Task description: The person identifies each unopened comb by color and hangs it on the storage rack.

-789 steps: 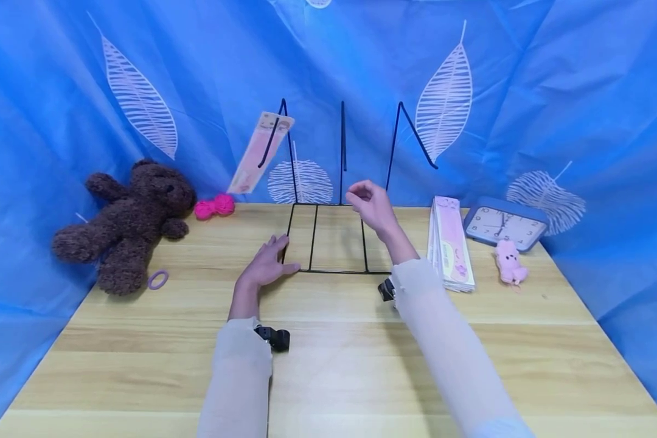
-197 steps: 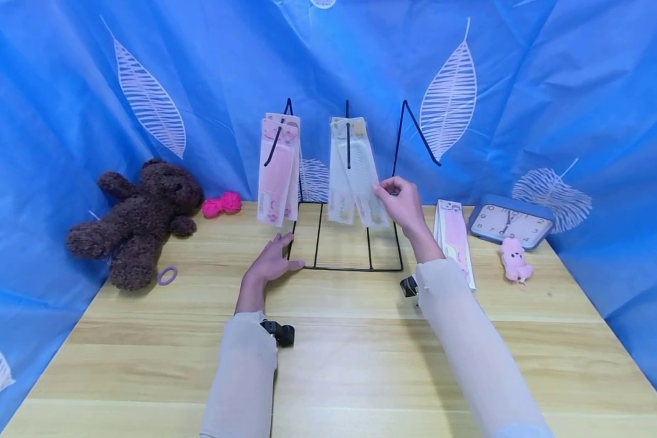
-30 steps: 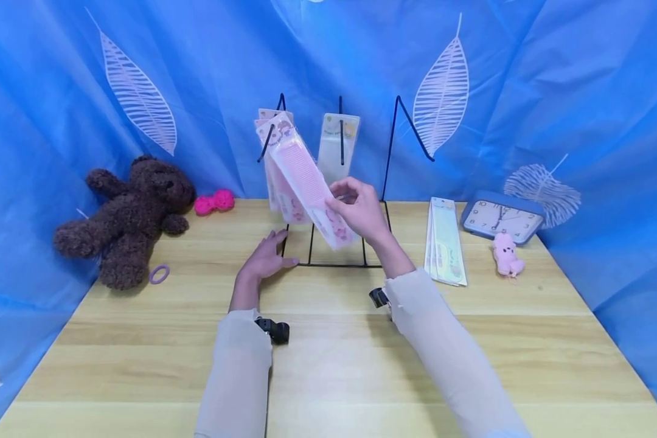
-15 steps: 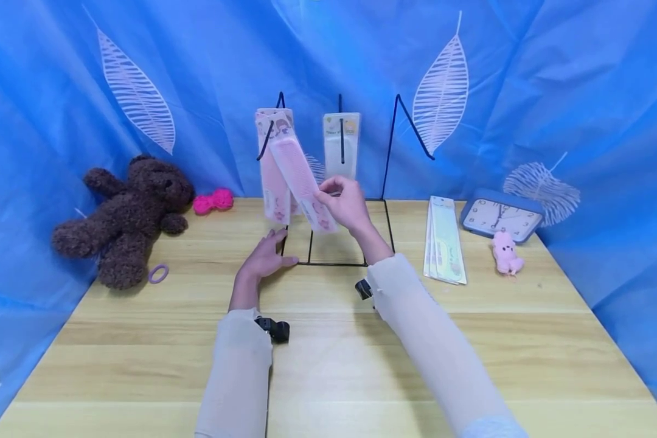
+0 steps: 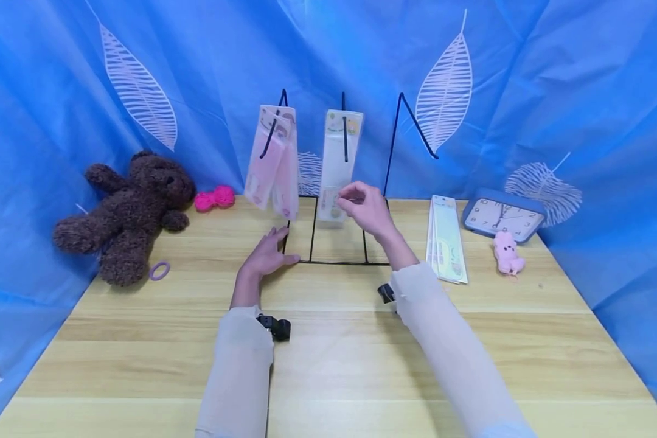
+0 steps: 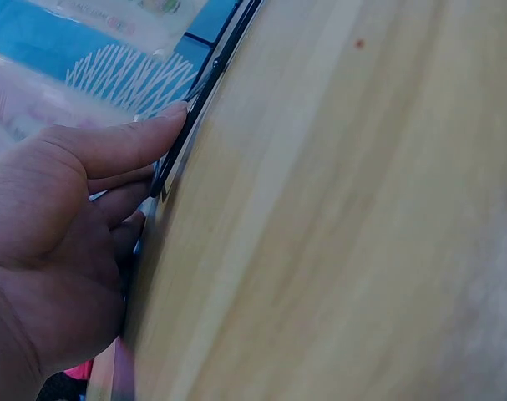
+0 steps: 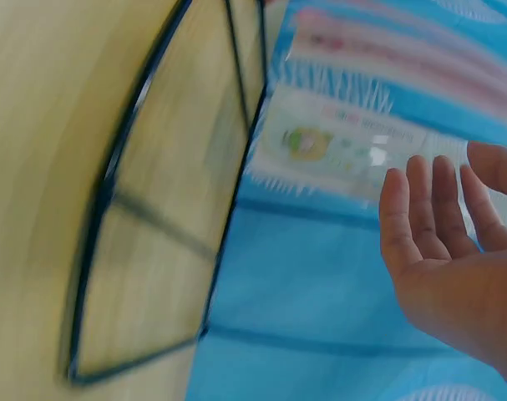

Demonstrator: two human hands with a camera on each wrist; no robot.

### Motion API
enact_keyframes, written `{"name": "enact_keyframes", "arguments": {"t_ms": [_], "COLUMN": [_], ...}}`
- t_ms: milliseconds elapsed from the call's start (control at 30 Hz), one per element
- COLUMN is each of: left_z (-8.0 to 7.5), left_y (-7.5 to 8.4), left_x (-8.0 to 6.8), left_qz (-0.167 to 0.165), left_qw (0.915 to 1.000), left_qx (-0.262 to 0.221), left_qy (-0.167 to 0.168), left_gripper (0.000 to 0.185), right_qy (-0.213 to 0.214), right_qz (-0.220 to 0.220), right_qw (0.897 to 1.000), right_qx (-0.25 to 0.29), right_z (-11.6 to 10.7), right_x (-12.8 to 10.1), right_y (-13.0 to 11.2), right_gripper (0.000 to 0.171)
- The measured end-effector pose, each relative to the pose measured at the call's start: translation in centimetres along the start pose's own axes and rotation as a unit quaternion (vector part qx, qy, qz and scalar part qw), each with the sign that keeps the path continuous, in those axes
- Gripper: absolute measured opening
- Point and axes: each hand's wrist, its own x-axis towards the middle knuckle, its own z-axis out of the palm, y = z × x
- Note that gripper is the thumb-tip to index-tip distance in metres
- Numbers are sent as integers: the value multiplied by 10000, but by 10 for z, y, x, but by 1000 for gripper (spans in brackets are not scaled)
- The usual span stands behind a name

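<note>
A black wire display rack (image 5: 339, 263) stands at the back of the table, with three hooks. Several packaged pink combs (image 5: 263, 173) hang askew from the left hook. On the middle one is a packaged green comb (image 5: 334, 164). My left hand (image 5: 265, 252) rests at the rack's front left corner; in the left wrist view its thumb (image 6: 144, 142) lies against the wire. My right hand (image 5: 369, 210) hovers before the middle hook's lower area, fingers loosely bent and holding nothing. In the right wrist view its fingertips overlap the green pack (image 7: 345, 150).
More packaged combs (image 5: 448, 246) lie in a fanned stack right of the rack, a green one on top. Farther right are a blue clock (image 5: 504, 214) and a pink plush toy (image 5: 507, 252). A brown teddy bear (image 5: 137, 213), pink bow (image 5: 215, 198) and purple ring (image 5: 159, 271) lie left.
My right hand has let go of a pink comb pack on the left hook and drawn right; the packs swung left. Since the oldest frame, more packs hang and the stack is smaller.
</note>
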Motion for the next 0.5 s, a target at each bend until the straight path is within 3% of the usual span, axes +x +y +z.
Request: {"name": "enact_keyframes", "arguments": {"t_ms": [200,500], "left_z": [0,0], "left_y": [2,0], "left_x": [0,0], "left_qz": [62,-47], "left_qw": [10000,10000], "left_qx": [-49,-19], "left_qy": [-37,-35], "left_gripper": [87,86], "right_qy": [-115,283], "right_qz": [502,1121], "right_qw": [9985,9924], "right_qx": [-181,-432], "right_z": [-47,-115], "right_x": [-13,-41], "right_y": [31,76], "right_gripper": [31,48]}}
